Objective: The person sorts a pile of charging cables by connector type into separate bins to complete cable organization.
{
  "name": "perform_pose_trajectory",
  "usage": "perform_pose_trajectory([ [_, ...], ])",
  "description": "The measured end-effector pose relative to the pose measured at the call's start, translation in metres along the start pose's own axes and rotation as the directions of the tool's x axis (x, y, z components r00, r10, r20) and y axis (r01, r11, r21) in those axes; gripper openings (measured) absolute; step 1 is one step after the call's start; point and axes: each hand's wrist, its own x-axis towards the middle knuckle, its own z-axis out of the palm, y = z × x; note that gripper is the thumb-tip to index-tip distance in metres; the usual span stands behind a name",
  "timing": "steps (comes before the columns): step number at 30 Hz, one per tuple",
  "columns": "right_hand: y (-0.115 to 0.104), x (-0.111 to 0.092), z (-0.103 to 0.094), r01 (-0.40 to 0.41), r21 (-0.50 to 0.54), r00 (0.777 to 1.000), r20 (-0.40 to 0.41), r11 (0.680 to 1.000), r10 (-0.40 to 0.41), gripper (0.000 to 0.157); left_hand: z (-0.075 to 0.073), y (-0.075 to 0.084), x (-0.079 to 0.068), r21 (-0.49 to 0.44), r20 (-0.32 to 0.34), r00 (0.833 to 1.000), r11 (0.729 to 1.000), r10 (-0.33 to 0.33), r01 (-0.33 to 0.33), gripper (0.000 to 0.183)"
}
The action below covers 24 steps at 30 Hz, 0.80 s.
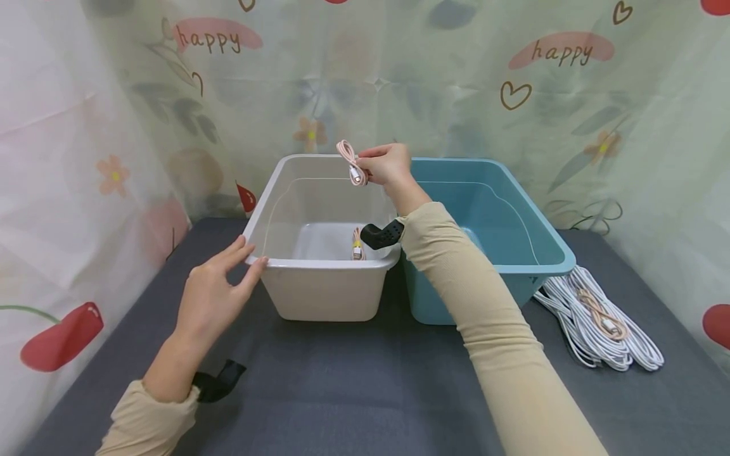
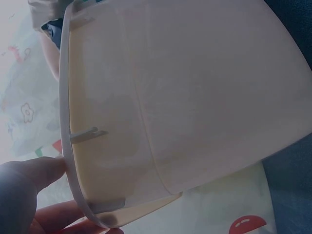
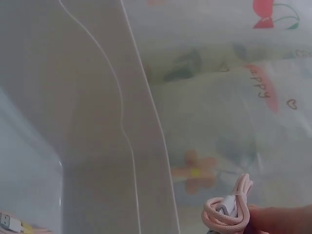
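Note:
My right hand [image 1: 390, 166] pinches a coiled pink USB cable [image 1: 352, 166] above the back part of the off-white plastic bin [image 1: 325, 292]. In the right wrist view, the cable [image 3: 229, 210] shows a white plug tucked in its coil beside a fingertip. Another pink cable [image 1: 357, 246], with a yellow band, lies on the floor of that bin, partly hidden by the right wrist's black strap. At the bin's near left corner my left hand [image 1: 213, 291] holds the rim, thumb on the front edge and fingers on the left side. The left wrist view shows this rim [image 2: 65, 112] close up.
A blue plastic bin [image 1: 530, 269] stands right of the off-white one, partly covered by the right sleeve. Bundled white cables [image 1: 576, 345] lie on the dark tabletop [image 1: 342, 392] at the right, with a pink cable [image 1: 604, 316] on top. A patterned curtain [image 1: 376, 76] hangs behind.

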Motion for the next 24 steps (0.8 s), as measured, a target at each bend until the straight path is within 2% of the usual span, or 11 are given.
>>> perform_pose_trajectory([
  [12,0.007,0.005,0.021,-0.055,0.068,0.998,-0.023,0.996,0.057,0.024,0.001,0.001,0.001,0.004,0.0,1.0,1.0,0.01,-0.01,0.042],
  [18,0.009,0.009,0.027,-0.074,0.112,0.996,-0.031,0.991,0.078,0.027,0.0,0.001,0.002,0.002,0.002,1.0,1.0,0.007,-0.007,0.042],
  [24,0.01,0.015,0.03,-0.11,0.113,0.991,-0.065,0.988,0.118,0.025,-0.002,0.001,0.001,-0.001,0.003,1.0,1.0,-0.005,0.005,0.043],
])
